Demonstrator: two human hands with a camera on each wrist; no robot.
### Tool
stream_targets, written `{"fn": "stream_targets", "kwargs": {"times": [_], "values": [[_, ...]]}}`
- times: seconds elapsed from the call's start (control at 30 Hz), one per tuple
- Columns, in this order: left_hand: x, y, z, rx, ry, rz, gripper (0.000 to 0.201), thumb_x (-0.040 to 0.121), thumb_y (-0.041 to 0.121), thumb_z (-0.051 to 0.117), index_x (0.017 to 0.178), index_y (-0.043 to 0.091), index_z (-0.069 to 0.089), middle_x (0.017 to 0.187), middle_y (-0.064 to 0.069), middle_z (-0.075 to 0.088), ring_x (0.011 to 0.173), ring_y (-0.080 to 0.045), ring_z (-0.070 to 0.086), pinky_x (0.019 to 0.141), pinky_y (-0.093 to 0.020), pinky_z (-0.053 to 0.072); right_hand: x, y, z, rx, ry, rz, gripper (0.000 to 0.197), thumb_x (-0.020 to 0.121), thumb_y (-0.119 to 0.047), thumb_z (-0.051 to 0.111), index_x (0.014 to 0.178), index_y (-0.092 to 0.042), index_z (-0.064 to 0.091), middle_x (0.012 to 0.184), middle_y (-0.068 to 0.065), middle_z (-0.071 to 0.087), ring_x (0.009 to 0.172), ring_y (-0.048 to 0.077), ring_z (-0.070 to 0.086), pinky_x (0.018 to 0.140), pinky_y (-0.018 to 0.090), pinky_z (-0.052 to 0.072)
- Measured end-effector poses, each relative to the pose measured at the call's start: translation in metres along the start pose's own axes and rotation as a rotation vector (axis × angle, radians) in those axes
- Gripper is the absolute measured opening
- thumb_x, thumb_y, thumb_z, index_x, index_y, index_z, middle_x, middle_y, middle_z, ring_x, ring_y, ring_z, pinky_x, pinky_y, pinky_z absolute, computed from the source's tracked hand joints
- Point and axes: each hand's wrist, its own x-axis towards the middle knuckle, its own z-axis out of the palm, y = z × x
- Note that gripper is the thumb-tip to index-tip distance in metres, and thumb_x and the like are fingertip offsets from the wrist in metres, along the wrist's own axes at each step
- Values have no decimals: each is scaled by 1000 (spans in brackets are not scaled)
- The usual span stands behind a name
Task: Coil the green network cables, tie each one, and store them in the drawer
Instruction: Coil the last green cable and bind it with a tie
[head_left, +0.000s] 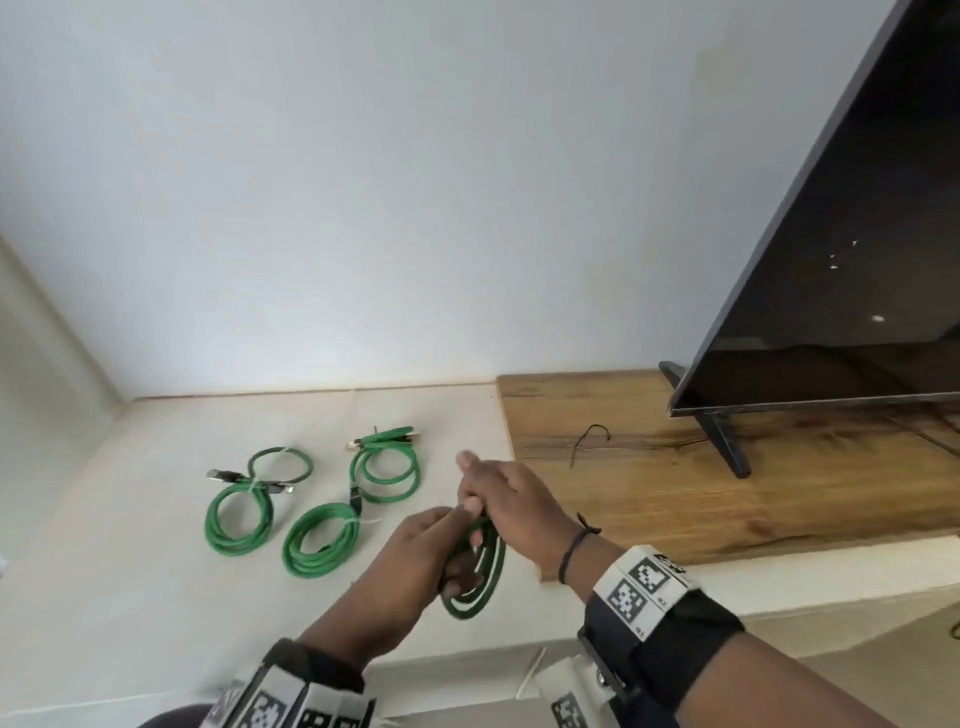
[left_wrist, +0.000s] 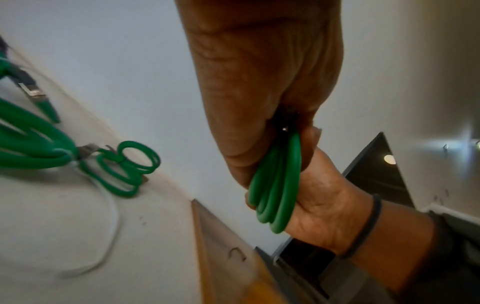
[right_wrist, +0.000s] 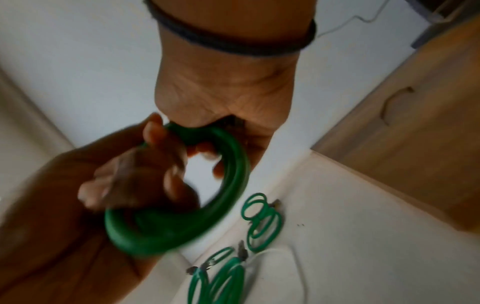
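Observation:
A green network cable coil (head_left: 491, 571) hangs above the white surface (head_left: 130, 597), held by both hands. My left hand (head_left: 457, 540) grips its side, with fingers curled through the loops (right_wrist: 228, 185). My right hand (head_left: 470, 483) closes round the top of the same coil (left_wrist: 278, 185). Three more green coils lie on the surface to the left: one at the far left (head_left: 244, 514), one in the middle (head_left: 322, 540), one further back (head_left: 387, 467). The left and middle coils each carry a white tie. No drawer is in view.
A wooden board (head_left: 727, 467) lies to the right with a thin black tie (head_left: 587, 441) on it and a television (head_left: 831, 234) standing on its foot. A wall closes the back. A white strip (head_left: 530, 675) sits at the near edge.

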Motion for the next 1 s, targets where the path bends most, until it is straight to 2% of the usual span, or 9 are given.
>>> {"fn": "stream_targets", "kwargs": {"times": [0.1,0.2,0.33,0.53,0.67,0.73,0.83,0.9,1.0], "values": [[19,-23,-13,-37,88,-59,32,96,31,49,77,5,47,52,2,25,47,-14,24,51,-24,32,30,28,-22,-166,-125,170,44,91,-56,46,82,-19,69,79,2,69,74,20,63,71,36,52],[38,-33,-33,-102,159,-60,34,93,36,49,79,5,47,53,1,25,47,-13,25,54,-27,27,67,59,-76,-519,43,225,21,93,-35,52,105,-26,68,106,-4,69,96,17,64,86,36,53],[54,-38,-57,-261,269,-100,35,97,36,45,74,9,46,50,2,28,42,-13,30,64,-33,29,94,103,-145,-1107,28,329,37,93,-21,52,127,-32,58,132,-1,56,117,23,54,94,35,46],[58,-35,-63,-373,326,-105,33,97,35,47,75,10,47,51,1,31,42,-13,31,71,-35,34,91,132,-147,-1210,51,191,28,97,-24,44,108,-24,69,116,-1,66,104,20,58,75,26,39],[54,-31,-61,-356,321,-92,34,97,35,47,75,10,49,51,1,30,42,-14,32,73,-35,37,82,119,-122,-1321,63,133,24,97,-31,40,96,-24,63,101,-3,65,96,20,55,85,33,35],[52,-29,-61,-339,318,-72,34,97,36,47,76,10,49,50,2,30,43,-14,33,72,-35,35,74,95,-100,-1147,160,142,20,96,-34,42,93,-27,61,86,-8,65,86,17,58,86,33,34],[49,-27,-60,-286,334,-19,35,98,37,44,76,10,50,50,3,32,44,-14,34,66,-32,32,55,47,-53,-305,239,291,12,92,-27,57,91,-19,66,77,-3,68,70,16,65,74,33,53],[47,-25,-59,-228,347,22,36,98,38,43,77,10,52,49,4,34,46,-13,36,60,-29,30,37,19,-17,126,195,406,8,88,-19,64,89,-11,67,74,4,68,61,18,65,69,34,55],[43,-26,-57,-93,334,75,40,94,42,45,82,7,58,50,3,38,49,-14,38,54,-24,34,13,2,26,398,117,524,9,86,-16,67,84,-7,66,66,2,65,51,17,62,68,36,56]]}}
